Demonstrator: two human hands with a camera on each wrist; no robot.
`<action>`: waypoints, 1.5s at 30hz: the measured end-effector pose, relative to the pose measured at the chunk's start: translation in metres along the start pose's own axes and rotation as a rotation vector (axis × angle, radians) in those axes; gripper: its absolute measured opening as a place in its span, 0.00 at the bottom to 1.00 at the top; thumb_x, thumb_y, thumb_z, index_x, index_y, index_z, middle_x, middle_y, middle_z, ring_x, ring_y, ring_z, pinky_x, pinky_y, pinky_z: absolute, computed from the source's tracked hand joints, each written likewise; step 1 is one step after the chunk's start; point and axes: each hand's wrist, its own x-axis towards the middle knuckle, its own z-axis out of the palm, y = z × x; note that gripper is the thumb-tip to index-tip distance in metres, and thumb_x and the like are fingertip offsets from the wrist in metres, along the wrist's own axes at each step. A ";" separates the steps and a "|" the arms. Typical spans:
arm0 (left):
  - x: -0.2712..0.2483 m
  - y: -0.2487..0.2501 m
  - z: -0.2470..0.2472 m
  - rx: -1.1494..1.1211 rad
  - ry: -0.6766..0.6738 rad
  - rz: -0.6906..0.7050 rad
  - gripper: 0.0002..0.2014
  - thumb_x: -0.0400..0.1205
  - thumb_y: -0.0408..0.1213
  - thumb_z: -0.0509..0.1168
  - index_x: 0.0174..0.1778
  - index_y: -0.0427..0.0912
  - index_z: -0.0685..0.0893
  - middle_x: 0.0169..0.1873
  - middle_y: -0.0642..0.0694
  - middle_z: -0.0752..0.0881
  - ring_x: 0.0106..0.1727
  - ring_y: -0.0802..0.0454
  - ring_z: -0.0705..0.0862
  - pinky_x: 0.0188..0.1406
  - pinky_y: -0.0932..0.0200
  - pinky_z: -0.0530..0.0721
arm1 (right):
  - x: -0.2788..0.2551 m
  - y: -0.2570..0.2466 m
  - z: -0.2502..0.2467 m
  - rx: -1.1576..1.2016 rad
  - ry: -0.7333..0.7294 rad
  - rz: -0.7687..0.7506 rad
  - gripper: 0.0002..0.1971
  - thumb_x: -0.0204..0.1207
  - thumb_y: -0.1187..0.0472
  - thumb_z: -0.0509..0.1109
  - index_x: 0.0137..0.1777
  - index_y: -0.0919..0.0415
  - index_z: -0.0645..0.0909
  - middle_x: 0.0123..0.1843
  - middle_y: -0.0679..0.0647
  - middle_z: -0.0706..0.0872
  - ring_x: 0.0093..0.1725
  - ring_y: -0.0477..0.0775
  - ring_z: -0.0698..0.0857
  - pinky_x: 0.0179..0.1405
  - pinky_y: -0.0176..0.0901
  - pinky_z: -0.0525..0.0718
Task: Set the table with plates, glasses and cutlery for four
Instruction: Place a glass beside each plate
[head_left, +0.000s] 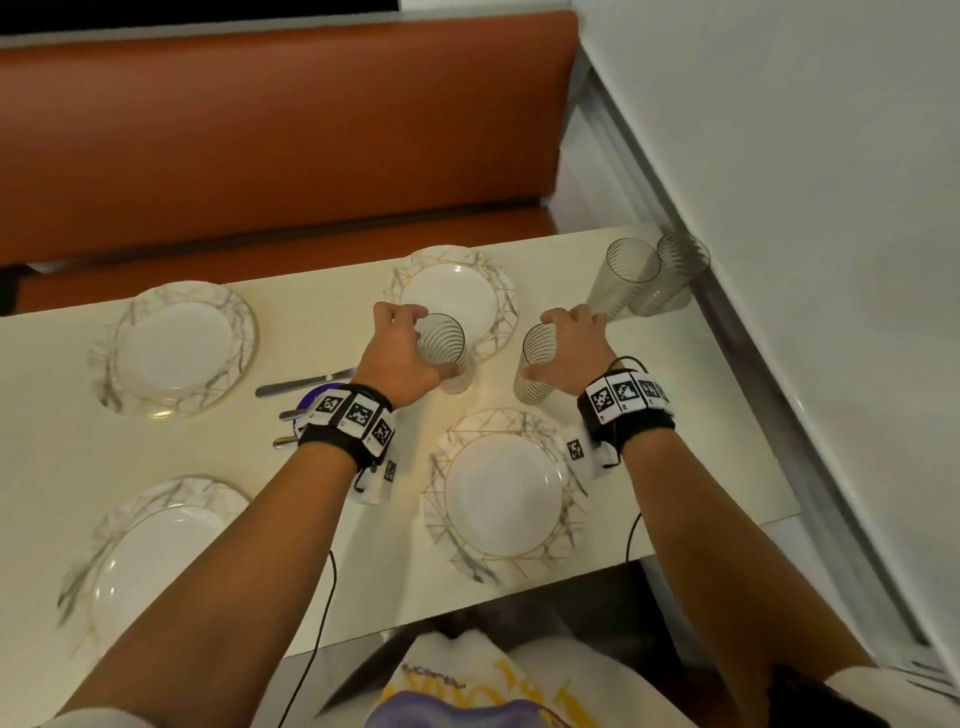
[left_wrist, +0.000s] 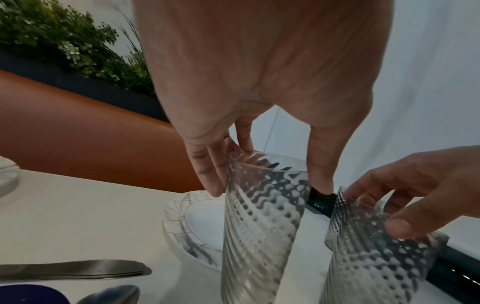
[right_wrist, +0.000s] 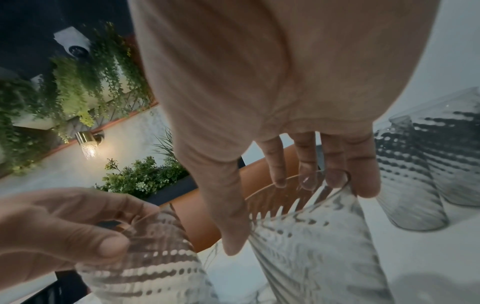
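Four plates (head_left: 504, 493) lying on bench (head_left: 322, 332); left hand (head_left: 397, 353) and right hand (head_left: 571, 348) fingers each gripping glass (head_left: 447, 353) beside far plate; two glasses, cutlery (head_left: 304, 385) waiting.

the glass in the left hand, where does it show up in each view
Head: the glass sits just left of centre, gripped from above by the left hand.
Left wrist: bottom centre, below the fingers.
Right wrist: bottom left, under the other hand.
Shared landmark: the orange bench, behind the table in all three views.
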 end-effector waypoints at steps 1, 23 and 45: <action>-0.003 -0.003 -0.001 0.002 -0.002 0.008 0.48 0.68 0.52 0.87 0.80 0.41 0.71 0.73 0.45 0.66 0.69 0.46 0.81 0.73 0.48 0.83 | -0.002 -0.002 0.003 -0.003 0.001 0.010 0.44 0.64 0.40 0.82 0.78 0.54 0.70 0.73 0.63 0.72 0.73 0.68 0.68 0.69 0.59 0.73; -0.020 -0.008 0.006 0.032 -0.034 -0.036 0.51 0.69 0.50 0.87 0.84 0.41 0.68 0.78 0.41 0.64 0.76 0.38 0.77 0.78 0.46 0.77 | -0.018 -0.003 0.013 -0.034 0.026 0.013 0.45 0.65 0.41 0.82 0.79 0.56 0.69 0.74 0.62 0.71 0.72 0.67 0.69 0.70 0.57 0.72; 0.040 0.122 0.026 0.217 0.089 0.130 0.29 0.82 0.54 0.73 0.76 0.45 0.78 0.72 0.42 0.76 0.73 0.41 0.78 0.73 0.39 0.79 | 0.049 0.109 -0.077 0.369 0.347 -0.053 0.21 0.72 0.56 0.78 0.65 0.58 0.83 0.60 0.58 0.84 0.60 0.59 0.84 0.65 0.53 0.82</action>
